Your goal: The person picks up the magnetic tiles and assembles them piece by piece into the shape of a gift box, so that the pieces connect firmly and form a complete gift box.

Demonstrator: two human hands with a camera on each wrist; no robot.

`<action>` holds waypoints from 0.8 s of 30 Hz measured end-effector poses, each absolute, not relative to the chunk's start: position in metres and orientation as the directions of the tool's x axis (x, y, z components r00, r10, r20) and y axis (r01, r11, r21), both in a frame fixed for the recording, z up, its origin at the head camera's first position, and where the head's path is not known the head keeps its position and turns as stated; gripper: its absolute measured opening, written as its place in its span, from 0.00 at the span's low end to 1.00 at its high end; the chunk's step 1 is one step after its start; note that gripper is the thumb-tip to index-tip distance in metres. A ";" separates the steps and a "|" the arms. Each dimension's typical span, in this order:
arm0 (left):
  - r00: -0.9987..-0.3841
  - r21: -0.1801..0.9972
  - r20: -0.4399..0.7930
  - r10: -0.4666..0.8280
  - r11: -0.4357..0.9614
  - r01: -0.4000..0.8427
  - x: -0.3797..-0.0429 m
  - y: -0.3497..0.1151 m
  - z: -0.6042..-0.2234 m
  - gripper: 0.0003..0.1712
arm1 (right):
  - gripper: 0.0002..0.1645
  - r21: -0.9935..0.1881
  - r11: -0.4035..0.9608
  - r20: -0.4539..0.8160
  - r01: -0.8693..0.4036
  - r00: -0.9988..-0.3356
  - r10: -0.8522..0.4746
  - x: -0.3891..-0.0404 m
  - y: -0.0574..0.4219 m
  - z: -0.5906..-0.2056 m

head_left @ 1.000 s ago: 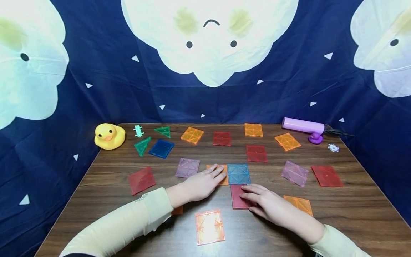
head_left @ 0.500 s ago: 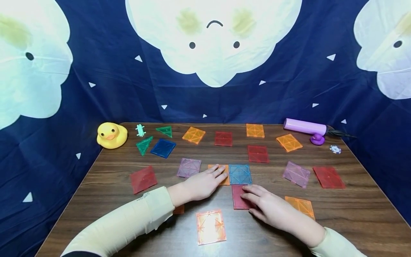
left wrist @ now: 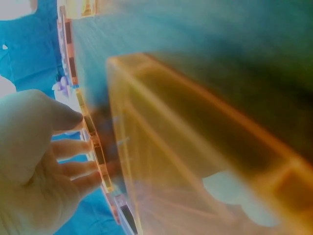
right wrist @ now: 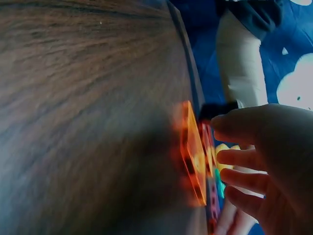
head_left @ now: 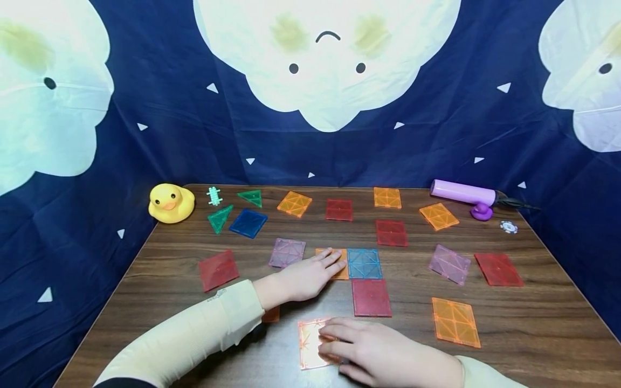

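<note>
In the head view my left hand (head_left: pixel 308 276) rests with fingers nearly straight on an orange magnetic tile (head_left: pixel 342 275), partly covering it. A light blue tile (head_left: pixel 365 263) adjoins that tile on the right, and a crimson tile (head_left: pixel 371 298) lies just below the blue one. My right hand (head_left: pixel 371 347) reaches over a glare-lit orange tile (head_left: pixel 309 350) near the front. Its fingers are spread and cover the tile's right part. The right wrist view shows those fingers (right wrist: pixel 242 178) loosely extended beside the orange tile (right wrist: pixel 194 156), not curled round it.
Another orange tile (head_left: pixel 273 314) shows partly beneath my left forearm. More tiles are scattered about, such as a red one (head_left: pixel 218 270), a purple one (head_left: pixel 449 264) and an orange one (head_left: pixel 456 322). A yellow duck (head_left: pixel 171 203) and a lilac cylinder (head_left: pixel 463 192) stand at the back.
My right hand has left the crimson tile and moved toward me and left, over the front orange tile. My left hand stays on its tile. The head view has shifted slightly.
</note>
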State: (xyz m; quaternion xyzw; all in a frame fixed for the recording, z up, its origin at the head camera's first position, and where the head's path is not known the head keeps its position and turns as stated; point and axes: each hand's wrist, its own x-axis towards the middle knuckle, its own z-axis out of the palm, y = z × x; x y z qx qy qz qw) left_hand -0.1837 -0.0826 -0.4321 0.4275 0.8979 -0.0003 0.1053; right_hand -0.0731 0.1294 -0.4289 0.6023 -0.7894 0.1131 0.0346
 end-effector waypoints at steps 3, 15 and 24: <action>-0.613 0.086 -0.188 0.767 0.635 0.768 -0.184 -0.083 -0.432 0.30 | 0.21 -0.118 0.214 0.163 -0.970 -0.232 -0.959 -0.072 0.120 -0.433; -0.600 0.110 -0.171 0.782 0.620 0.777 -0.186 -0.083 -0.433 0.30 | 0.18 -0.056 0.274 0.211 -0.960 -0.279 -0.937 -0.083 0.110 -0.444; -0.596 0.137 -0.176 0.783 0.619 0.773 -0.188 -0.083 -0.432 0.29 | 0.17 -0.174 0.348 0.241 -0.921 -0.383 -0.892 -0.105 0.116 -0.447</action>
